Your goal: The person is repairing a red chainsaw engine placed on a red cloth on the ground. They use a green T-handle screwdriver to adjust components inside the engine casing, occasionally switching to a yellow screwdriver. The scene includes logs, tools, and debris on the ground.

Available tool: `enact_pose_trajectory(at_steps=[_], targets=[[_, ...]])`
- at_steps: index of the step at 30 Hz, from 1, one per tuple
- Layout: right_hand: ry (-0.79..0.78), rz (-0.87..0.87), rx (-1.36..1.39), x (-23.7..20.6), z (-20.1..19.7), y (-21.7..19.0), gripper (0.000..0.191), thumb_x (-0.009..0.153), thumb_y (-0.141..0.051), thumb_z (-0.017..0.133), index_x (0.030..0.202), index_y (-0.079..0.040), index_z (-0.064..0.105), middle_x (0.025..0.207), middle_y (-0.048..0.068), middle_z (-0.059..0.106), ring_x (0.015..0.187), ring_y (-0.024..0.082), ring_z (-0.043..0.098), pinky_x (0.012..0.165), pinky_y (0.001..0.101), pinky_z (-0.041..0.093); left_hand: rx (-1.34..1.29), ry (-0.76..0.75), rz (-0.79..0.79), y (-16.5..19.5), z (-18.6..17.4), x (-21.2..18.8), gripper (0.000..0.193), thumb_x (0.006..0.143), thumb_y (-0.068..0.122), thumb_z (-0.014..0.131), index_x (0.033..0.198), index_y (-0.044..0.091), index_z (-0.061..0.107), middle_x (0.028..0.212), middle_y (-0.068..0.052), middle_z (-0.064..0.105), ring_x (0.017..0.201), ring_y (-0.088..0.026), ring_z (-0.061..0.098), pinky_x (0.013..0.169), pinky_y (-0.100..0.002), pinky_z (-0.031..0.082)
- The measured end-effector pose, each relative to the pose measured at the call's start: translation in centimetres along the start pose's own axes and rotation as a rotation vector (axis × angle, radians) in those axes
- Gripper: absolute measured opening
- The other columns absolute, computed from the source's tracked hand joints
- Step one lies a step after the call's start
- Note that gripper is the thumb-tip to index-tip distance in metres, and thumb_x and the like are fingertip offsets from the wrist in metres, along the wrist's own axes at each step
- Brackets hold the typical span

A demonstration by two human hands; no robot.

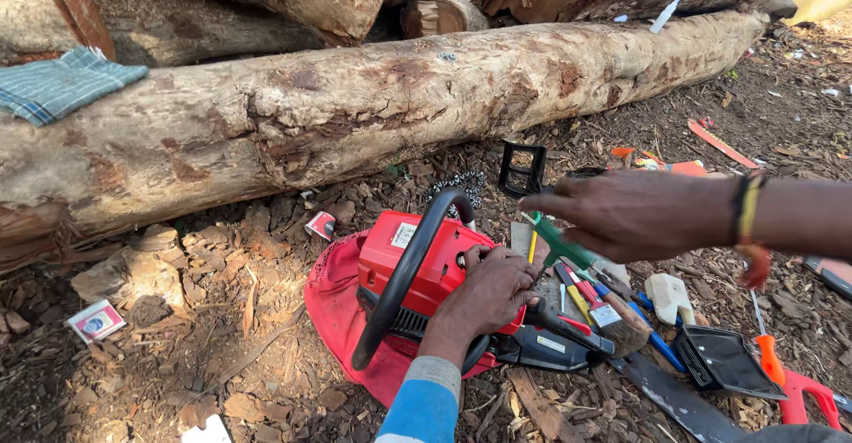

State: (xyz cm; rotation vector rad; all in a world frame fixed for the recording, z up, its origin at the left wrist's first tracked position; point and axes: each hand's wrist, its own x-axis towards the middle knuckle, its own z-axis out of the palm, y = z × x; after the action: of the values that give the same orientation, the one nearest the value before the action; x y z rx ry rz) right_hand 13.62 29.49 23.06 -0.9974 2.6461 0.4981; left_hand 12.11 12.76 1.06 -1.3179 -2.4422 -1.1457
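A red chainsaw body (pixel 417 252) with a black loop handle (pixel 404 274) lies on a red cloth (pixel 333 310) on wood-chip ground. My left hand (pixel 493 290), in a blue sleeve with a grey cuff, rests on the saw's right side with the fingers curled against it. My right hand (pixel 621 215), with bands at the wrist, hovers just right of the saw and grips a green-handled tool (pixel 561 246) whose tip points down toward the saw. What the left fingers pinch is hidden.
A thick log (pixel 355 106) lies across the back with a checked cloth (pixel 58 83) on it. Right of the saw lie a brush (pixel 621 323), a black cover (pixel 723 361), an orange-handled screwdriver (pixel 768 354), a guide bar (pixel 674 399) and a saw chain (pixel 461 184).
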Motion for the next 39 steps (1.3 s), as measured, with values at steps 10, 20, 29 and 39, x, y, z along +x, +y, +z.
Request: enact_pose_trajectory(at_steps=[10, 20, 29, 39], targets=[[-0.276, 0.402, 0.328, 0.1, 2.1, 0.3, 0.060, 0.108, -0.049, 0.049, 0.103, 0.006, 0.072, 0.096, 0.022, 0.071, 0.076, 0.031, 0.076, 0.063, 0.0356, 0.060, -0.115, -0.079, -0.059, 1.0, -1.5, 0.2, 0.030, 0.094, 0.042, 0.066, 0.099, 0.014, 0.077, 0.101, -0.002, 0.070, 0.119, -0.024, 0.053, 0.106, -0.057, 0.022], [0.171, -0.268, -0.217, -0.7, -0.3, -1.3, 0.046, 0.103, -0.046, 0.048, 0.099, -0.005, 0.069, 0.079, 0.005, 0.065, 0.068, 0.020, 0.068, 0.065, 0.0356, 0.059, -0.128, 0.028, 0.038, 0.0, -0.2, 0.2, 0.029, 0.094, 0.039, 0.065, 0.094, 0.013, 0.078, 0.111, -0.001, 0.072, 0.118, -0.027, 0.055, 0.101, -0.057, 0.026], [0.019, -0.011, -0.112, 0.6, 2.0, 1.9, 0.031, 0.107, -0.035, 0.052, 0.128, -0.013, 0.058, 0.075, 0.007, 0.071, 0.062, 0.013, 0.072, 0.056, 0.0297, 0.061, -0.023, 0.071, 0.085, -0.6, 0.5, 0.2, 0.046, 0.097, 0.037, 0.062, 0.133, 0.007, 0.066, 0.113, -0.005, 0.069, 0.119, -0.029, 0.054, 0.101, -0.058, 0.028], [-0.310, 0.656, 0.688, 0.8, 0.3, -0.3, 0.056, 0.109, -0.041, 0.041, 0.102, 0.003, 0.075, 0.099, 0.029, 0.079, 0.069, 0.026, 0.073, 0.058, 0.0323, 0.063, 0.018, -0.060, -0.029, 0.4, -0.4, 0.1, 0.025, 0.094, 0.032, 0.067, 0.101, 0.011, 0.078, 0.108, -0.002, 0.067, 0.120, -0.025, 0.053, 0.104, -0.054, 0.026]])
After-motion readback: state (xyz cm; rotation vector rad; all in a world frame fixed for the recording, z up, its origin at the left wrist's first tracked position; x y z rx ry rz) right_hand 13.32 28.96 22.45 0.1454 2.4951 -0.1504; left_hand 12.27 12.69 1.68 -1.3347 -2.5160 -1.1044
